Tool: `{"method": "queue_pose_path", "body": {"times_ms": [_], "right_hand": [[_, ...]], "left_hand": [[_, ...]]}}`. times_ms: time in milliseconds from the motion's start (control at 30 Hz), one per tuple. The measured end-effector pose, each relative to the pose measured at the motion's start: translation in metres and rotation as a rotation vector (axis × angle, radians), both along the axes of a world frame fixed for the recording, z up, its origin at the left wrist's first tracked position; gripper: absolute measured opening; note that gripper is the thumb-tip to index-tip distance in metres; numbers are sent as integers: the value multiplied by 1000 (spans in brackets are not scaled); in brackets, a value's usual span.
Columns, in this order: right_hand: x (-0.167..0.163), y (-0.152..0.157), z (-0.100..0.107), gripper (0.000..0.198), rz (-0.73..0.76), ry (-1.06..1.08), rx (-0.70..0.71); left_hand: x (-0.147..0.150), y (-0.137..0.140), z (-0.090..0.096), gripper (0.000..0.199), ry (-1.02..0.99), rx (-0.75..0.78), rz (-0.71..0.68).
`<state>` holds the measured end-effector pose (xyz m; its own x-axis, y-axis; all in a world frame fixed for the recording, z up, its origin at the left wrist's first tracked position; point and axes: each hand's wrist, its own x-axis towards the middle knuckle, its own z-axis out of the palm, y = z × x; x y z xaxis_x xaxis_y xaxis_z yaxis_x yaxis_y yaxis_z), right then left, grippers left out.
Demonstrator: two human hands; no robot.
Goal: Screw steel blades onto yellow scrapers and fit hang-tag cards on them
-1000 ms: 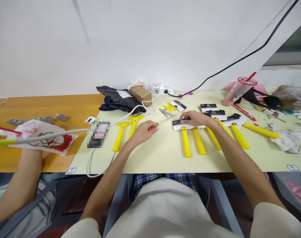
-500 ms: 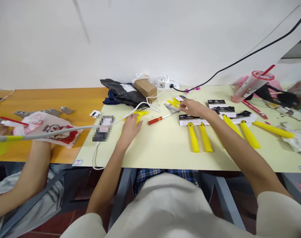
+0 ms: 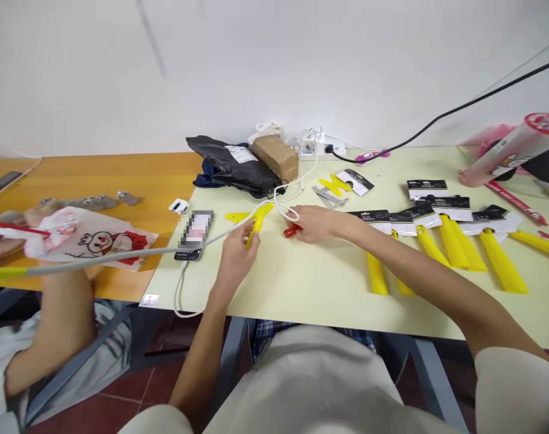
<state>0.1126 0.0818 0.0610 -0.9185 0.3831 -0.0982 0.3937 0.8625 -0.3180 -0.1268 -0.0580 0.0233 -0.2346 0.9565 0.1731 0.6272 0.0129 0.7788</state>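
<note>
My left hand (image 3: 236, 253) is closed around a yellow plastic T-shaped scraper handle (image 3: 259, 222), tilted just above the cream tabletop. To its right, my right hand (image 3: 311, 223) has its fingers wrapped on a screwdriver with a red handle (image 3: 292, 231); the screwdriver's shaft is hidden under the hand. Beyond the right hand lie flat grey metal blades (image 3: 329, 198) and small yellow pieces (image 3: 335, 184) beside a black-and-white card (image 3: 356, 181). Several yellow handles (image 3: 455, 241) with header cards lie under and beyond my right forearm.
A white cable (image 3: 274, 202) crosses near my left hand to a phone (image 3: 195, 235). A black plastic bag (image 3: 233, 166) and a cardboard box (image 3: 274, 155) lie by the wall. At right leans a drink cup (image 3: 510, 150). A co-worker's arm (image 3: 69, 301) reaches toward a printed bag (image 3: 107, 241) at left.
My right hand has left the metal blades and moved left onto the screwdriver. My left hand has turned the yellow scraper handle up from the table. The view has shifted slightly.
</note>
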Motion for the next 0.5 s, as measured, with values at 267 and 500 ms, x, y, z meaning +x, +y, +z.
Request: {"method": "queue_pose_path", "body": {"times_ms": [267, 500], "right_hand": [[15, 38, -8, 27, -226, 27, -100], [0, 47, -23, 24, -344, 2, -36]], "left_hand": [[25, -52, -3, 32, -1025, -332, -171], [53, -67, -2, 32, -1127, -391, -256]]}}
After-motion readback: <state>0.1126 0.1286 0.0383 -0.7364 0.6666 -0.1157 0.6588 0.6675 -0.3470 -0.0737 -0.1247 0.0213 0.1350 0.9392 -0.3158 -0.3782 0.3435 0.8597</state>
